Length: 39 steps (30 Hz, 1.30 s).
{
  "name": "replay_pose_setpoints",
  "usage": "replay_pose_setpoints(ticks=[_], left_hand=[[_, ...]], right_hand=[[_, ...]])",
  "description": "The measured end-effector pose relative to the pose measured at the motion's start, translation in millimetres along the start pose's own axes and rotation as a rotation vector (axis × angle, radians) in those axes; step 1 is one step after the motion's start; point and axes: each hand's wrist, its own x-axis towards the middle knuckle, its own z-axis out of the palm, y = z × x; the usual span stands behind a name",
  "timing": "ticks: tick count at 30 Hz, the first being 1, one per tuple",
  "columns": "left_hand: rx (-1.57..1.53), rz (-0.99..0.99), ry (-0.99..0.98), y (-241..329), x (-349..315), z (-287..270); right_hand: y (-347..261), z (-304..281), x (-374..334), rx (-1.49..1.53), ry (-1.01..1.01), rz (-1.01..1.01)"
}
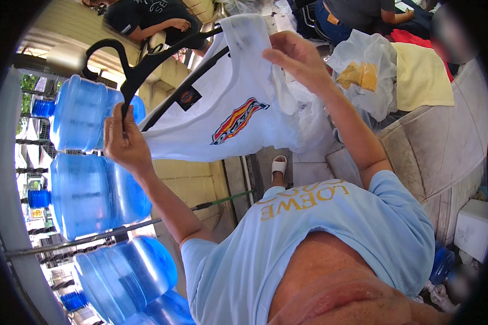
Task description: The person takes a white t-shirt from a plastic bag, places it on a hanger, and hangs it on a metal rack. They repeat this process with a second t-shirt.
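My left hand (pixel 126 140) grips the black clothes hanger (pixel 131 82) where its hook meets the arms. From that hanger drapes a white sleeveless shirt (pixel 181 138), with a red, yellow and black printed patch on the front and a black label inside the neck. Up at the shirt's far shoulder, my right hand (pixel 301 60) pinches the fabric between thumb and fingers. One hanger arm reaches to the strap near that hand; the other passes inside the neckline.
Large blue water jugs (pixel 81 114) line a metal railing on the left. Ahead on the right lie a clear plastic bag (pixel 358 51) with an orange-brown packet, and a pale yellow cloth (pixel 423 76) over a stone ledge (pixel 444 130). Two people (pixel 146 19) sit or lean beyond. A white box (pixel 473 228) stands at right.
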Motion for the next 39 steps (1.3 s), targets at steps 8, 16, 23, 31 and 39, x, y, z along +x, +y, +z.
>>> replay_pose_setpoints(ticks=[8, 16, 23, 31, 39], left_hand=[[-0.031, -0.094, -0.063, 9, -50, -24], [-0.063, -0.129, -0.118, 1, -81, -19], [-0.175, -0.277, -0.029, -15, -113, -30], [-0.151, -0.299, -0.201, -14, -132, -25], [-0.102, -0.401, -0.112, 3, -141, -32]], right_hand=[[-30, 3, 0, 0.646, -0.223, 0.329], [-48, 41, 33, 0.522, -0.1, 0.395], [-46, 51, 52, 0.178, -0.304, 0.243], [-46, 65, 39, 0.029, -0.58, 0.308], [-31, 60, 20, -0.005, -0.554, 0.259]])
